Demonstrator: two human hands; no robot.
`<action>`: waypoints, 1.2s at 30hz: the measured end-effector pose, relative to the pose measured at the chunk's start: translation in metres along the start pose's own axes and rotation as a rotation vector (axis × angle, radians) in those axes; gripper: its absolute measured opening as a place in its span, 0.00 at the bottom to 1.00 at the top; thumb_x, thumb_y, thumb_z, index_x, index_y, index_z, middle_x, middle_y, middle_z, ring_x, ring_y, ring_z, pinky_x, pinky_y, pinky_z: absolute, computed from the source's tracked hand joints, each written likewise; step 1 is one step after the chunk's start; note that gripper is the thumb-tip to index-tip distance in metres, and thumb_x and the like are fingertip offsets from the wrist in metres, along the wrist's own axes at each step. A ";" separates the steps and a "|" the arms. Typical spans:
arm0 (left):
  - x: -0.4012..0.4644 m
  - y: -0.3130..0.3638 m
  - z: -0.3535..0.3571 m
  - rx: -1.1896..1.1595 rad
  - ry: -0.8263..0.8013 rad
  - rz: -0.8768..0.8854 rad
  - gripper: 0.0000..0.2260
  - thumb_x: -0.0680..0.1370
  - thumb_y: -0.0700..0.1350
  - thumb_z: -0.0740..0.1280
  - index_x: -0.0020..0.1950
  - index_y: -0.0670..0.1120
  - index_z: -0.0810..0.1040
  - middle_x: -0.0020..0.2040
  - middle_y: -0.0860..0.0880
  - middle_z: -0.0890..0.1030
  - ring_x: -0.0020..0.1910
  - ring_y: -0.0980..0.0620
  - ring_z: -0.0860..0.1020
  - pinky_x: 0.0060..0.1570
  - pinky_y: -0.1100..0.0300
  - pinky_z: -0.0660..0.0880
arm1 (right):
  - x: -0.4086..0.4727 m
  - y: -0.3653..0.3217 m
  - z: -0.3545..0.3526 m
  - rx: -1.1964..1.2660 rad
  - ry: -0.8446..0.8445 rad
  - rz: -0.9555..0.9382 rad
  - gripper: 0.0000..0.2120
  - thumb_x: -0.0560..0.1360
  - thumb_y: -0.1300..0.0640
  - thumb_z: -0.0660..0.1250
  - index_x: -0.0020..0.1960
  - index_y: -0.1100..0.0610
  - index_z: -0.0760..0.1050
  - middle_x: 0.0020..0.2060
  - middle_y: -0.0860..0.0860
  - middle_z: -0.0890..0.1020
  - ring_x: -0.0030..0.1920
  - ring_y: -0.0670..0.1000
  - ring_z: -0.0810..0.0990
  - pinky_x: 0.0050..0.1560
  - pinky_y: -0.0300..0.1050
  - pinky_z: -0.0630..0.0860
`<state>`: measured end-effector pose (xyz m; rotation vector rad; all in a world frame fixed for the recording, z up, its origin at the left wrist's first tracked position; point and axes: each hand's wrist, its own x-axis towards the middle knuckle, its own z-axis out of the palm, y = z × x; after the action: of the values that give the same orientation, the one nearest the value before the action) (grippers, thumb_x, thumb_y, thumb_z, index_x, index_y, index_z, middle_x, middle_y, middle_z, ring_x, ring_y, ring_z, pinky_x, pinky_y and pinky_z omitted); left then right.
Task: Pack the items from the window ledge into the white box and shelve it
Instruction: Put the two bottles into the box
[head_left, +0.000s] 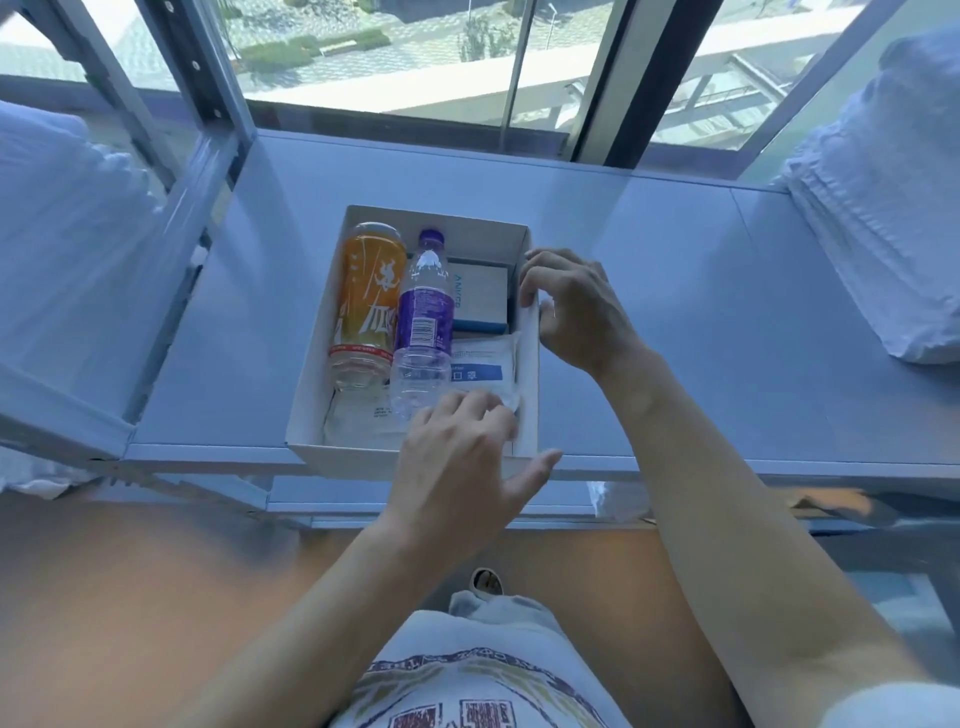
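The white box (311, 415) sits on the window ledge (649, 291), near its front edge. Inside lie an orange drink bottle (366, 301), a clear water bottle with a purple label (423, 322), a small pale blue carton (480, 299) and white sachets (483, 364). My left hand (467, 457) reaches over the box's near right corner, fingers on a sachet and the water bottle's base, thumb outside the front wall. My right hand (571, 312) pinches the box's right wall, fingers inside, thumb outside.
A metal shelf frame (171, 171) stands at the left of the ledge. White bedding (883, 208) lies at the right, more white fabric (62, 218) at the left. The window glass (415, 52) runs along the back.
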<state>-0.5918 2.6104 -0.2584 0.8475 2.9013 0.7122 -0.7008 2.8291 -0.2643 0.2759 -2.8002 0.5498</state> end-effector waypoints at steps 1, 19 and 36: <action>0.004 0.004 0.002 0.008 -0.003 0.005 0.27 0.78 0.71 0.55 0.52 0.51 0.79 0.54 0.53 0.79 0.54 0.52 0.76 0.53 0.51 0.75 | -0.003 0.003 -0.003 0.000 0.005 0.012 0.18 0.65 0.77 0.63 0.41 0.55 0.77 0.49 0.45 0.84 0.67 0.50 0.77 0.61 0.58 0.73; 0.037 0.059 0.028 -0.053 0.033 0.029 0.12 0.73 0.52 0.74 0.53 0.49 0.79 0.53 0.53 0.81 0.51 0.50 0.78 0.49 0.56 0.75 | -0.073 0.083 -0.047 0.005 0.086 0.165 0.10 0.71 0.69 0.69 0.44 0.54 0.82 0.50 0.45 0.83 0.63 0.51 0.76 0.54 0.58 0.75; 0.038 0.042 0.039 -0.067 0.116 0.105 0.18 0.77 0.47 0.73 0.66 0.58 0.80 0.57 0.59 0.82 0.53 0.51 0.80 0.52 0.57 0.68 | -0.116 0.060 -0.029 -0.057 0.268 0.255 0.04 0.72 0.60 0.69 0.47 0.54 0.78 0.50 0.47 0.80 0.60 0.54 0.74 0.51 0.53 0.75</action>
<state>-0.5964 2.6780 -0.2717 0.9890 2.9308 0.8913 -0.5988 2.9103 -0.2941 -0.1595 -2.5970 0.5171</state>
